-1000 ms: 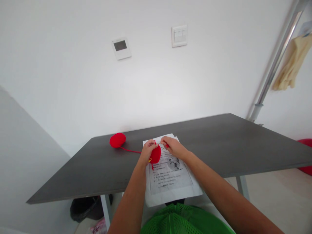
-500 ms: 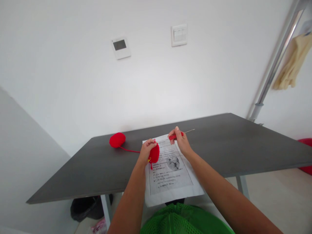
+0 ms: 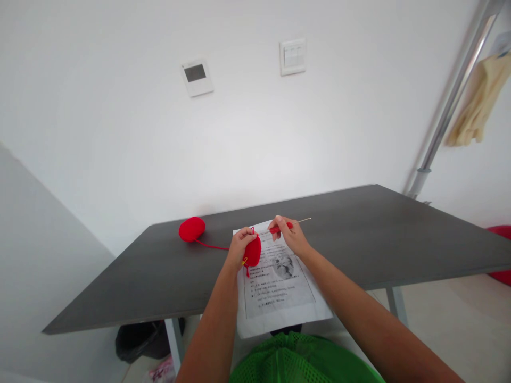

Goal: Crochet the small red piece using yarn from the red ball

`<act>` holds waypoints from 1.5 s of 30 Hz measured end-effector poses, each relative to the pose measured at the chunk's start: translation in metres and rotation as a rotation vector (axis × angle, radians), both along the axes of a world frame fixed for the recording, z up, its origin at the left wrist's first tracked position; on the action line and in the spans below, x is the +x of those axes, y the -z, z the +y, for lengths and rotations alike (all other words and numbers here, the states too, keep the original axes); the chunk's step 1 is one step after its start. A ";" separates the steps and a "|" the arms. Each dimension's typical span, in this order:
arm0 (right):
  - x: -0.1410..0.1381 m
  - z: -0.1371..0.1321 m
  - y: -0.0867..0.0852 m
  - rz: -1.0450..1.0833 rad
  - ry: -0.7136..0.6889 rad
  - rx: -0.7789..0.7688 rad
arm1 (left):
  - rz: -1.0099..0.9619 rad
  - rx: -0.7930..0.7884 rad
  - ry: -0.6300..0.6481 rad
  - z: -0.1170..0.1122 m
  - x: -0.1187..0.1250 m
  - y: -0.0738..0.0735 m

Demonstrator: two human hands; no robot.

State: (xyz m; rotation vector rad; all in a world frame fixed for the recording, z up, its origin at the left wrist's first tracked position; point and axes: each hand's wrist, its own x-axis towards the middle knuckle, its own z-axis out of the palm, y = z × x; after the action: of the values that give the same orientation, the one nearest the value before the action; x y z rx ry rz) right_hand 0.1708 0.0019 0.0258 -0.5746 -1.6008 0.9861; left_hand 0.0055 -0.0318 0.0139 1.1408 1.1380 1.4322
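Observation:
Between the thumb and fingers of my left hand (image 3: 240,244) is a red crochet piece (image 3: 253,252), with a small loop of yarn standing up at its top edge. A yellow stitch marker (image 3: 245,261) is clipped low on its left side, and a short red tail hangs below. My right hand (image 3: 288,232) is closed around the red handle of a crochet hook (image 3: 281,228). One metal end points left towards the piece; the other sticks out to the right. Whether the left tip touches the yarn is too small to tell.
A red yarn ball (image 3: 192,229) lies on the dark table (image 3: 351,234) at the left, its strand running to my left hand. Under my hands a printed sheet (image 3: 279,319) hangs over the front edge. A black bin (image 3: 139,340) stands below.
My right hand has moved left and slightly down with the crochet hook, closer to the crochet piece. My left hand has stayed in place.

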 end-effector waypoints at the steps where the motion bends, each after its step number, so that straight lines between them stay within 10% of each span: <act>1: 0.000 0.000 0.000 -0.004 0.004 0.003 | 0.000 -0.001 0.001 0.000 0.000 0.000; 14: 0.000 0.000 0.003 -0.114 0.057 0.118 | -0.006 -0.015 0.005 0.001 -0.001 0.001; 31: -0.007 -0.008 -0.002 -0.683 0.110 0.924 | -0.237 0.070 0.019 -0.001 -0.004 -0.010; 36: -0.007 -0.010 0.000 -0.622 0.064 0.846 | -0.244 0.082 0.037 -0.001 -0.004 -0.009; 45: -0.007 -0.010 0.001 -0.338 0.024 0.241 | -0.211 0.074 0.022 0.001 -0.005 -0.005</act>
State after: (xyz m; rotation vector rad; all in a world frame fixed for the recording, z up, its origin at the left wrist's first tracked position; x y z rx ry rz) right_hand 0.1641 -0.0083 0.0243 -0.6142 -1.9740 0.6886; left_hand 0.0004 -0.0307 0.0185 1.0218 0.9290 1.5480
